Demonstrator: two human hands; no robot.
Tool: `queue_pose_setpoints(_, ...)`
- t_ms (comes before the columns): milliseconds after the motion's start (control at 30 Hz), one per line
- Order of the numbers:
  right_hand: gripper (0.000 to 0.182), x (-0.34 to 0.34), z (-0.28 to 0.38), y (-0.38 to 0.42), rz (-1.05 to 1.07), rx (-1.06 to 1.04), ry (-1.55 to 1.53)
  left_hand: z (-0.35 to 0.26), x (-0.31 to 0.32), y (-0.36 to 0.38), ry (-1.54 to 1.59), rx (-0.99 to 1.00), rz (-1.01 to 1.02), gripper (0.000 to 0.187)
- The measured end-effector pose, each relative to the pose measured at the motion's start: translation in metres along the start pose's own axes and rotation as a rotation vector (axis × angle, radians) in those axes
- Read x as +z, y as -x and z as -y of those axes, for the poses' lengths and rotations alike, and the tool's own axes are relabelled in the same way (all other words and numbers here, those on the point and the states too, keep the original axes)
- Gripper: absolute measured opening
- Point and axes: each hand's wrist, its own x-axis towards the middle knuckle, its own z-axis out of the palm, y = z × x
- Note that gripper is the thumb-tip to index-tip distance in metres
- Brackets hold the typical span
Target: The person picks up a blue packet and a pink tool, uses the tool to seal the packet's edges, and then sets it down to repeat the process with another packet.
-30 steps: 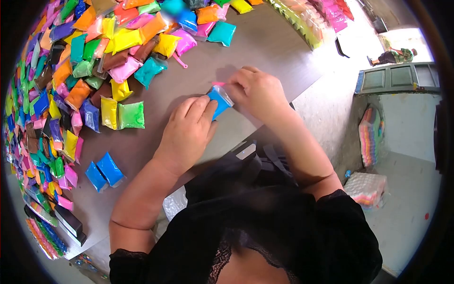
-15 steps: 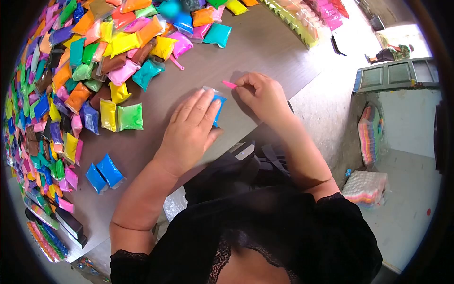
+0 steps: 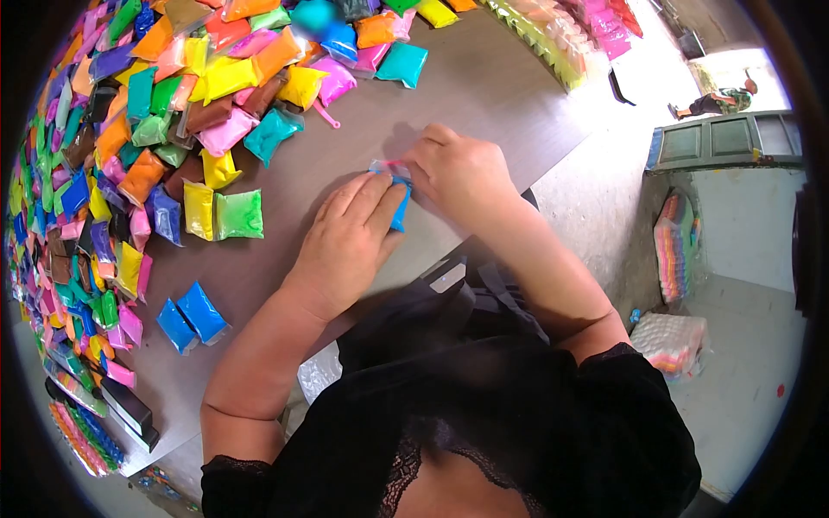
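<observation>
A blue packet (image 3: 400, 212) with a clear top edge lies on the table under the fingers of my left hand (image 3: 345, 233), which is laid over it, partly hiding it. The fingers of my left hand are stretched out, side by side. My right hand (image 3: 453, 168) is closed in a pinch at the packet's top edge. From its fingertips a thin pink stick (image 3: 395, 162) juts out across the clear plastic. Two more blue packets (image 3: 202, 311) rest to the left of my left forearm.
Many colourful packets (image 3: 226, 79) are heaped along the left and far side of the table (image 3: 484, 95). A black stapler-like object (image 3: 129, 413) is at the lower left. Clear trays (image 3: 544, 43) stand at the far edge. A person (image 3: 721, 102) is in the distance.
My right hand has moved left to the blue packet, bringing the pink stick onto its top edge. The fingers of my left hand have shifted slightly on the packet.
</observation>
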Motion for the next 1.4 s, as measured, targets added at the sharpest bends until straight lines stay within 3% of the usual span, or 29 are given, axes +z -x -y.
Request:
queue_pose_setpoints(67, 0.007, 0.0, 0.0, -0.003, 0.001, 0.001, 0.053, 0.001, 0.001, 0.001, -0.004, 0.005, -0.011, 0.052)
queue_pose_setpoints(133, 0.008, 0.003, 0.001, -0.003, -0.081, -0.017, -0.131, 0.001, 0.002, 0.001, -0.007, 0.005, -0.019, 0.052)
queue_pose_setpoints(233, 0.008, 0.009, -0.001, -0.004, -0.064, -0.035, -0.168, 0.0, 0.001, 0.0, 0.049, 0.0, -0.026, 0.053)
queue_pose_setpoints(567, 0.007, 0.006, -0.002, -0.009, -0.007, -0.067, -0.087, 0.001, 0.003, 0.003, -0.011, 0.01, -0.012, 0.053)
queue_pose_setpoints(667, 0.008, 0.009, -0.004, -0.009, -0.076, 0.024, 0.018, 0.002, 0.004, 0.004, -0.048, 0.024, -0.004, 0.053)
queue_pose_setpoints(733, 0.008, 0.002, -0.002, 0.003, -0.107, 0.115, -0.229, 0.002, 0.003, 0.004, -0.051, 0.025, -0.002, 0.052)
queue_pose_setpoints(867, 0.01, -0.007, -0.012, 0.019, 0.01, 0.193, -0.17, 0.002, 0.006, 0.004, 0.004, 0.016, -0.034, 0.053)
queue_pose_setpoints(933, 0.013, -0.007, -0.027, 0.021, -0.13, 0.286, -0.318, 0.007, 0.007, 0.004, -0.006, 0.027, -0.044, 0.053)
queue_pose_setpoints(1000, 0.018, -0.011, -0.03, 0.024, -0.101, 0.318, -0.478, 0.011, 0.006, 0.004, 0.233, -0.018, -0.154, 0.042)
queue_pose_setpoints(1033, 0.019, -0.016, -0.024, 0.026, -0.053, 0.419, -0.958, 0.008, 0.005, 0.006, 0.235, -0.023, -0.16, 0.042)
queue_pose_setpoints(1067, 0.021, -0.019, -0.019, 0.027, 0.002, 0.509, -1.439, 0.007, 0.0, 0.007, 0.615, -0.208, -0.168, 0.039)
queue_pose_setpoints(1100, 0.021, -0.02, -0.014, 0.028, 0.006, 0.496, -1.436, 0.006, -0.004, 0.007, 0.993, -0.389, -0.173, 0.036)
queue_pose_setpoints(1133, 0.022, -0.021, -0.01, 0.029, 0.026, 0.5, -1.532, 0.007, -0.004, 0.006, 0.989, -0.387, -0.185, 0.036)
queue_pose_setpoints(1200, 0.024, -0.019, -0.004, 0.028, 0.05, 0.499, -1.63, 0.007, -0.001, 0.005, 1.598, -0.446, -0.167, 0.037)
queue_pose_setpoints(1400, 0.016, -0.021, 0.006, 0.023, 0.192, 0.544, -1.575, 0.007, -0.002, 0.007, 1.736, -0.454, -0.149, 0.038)
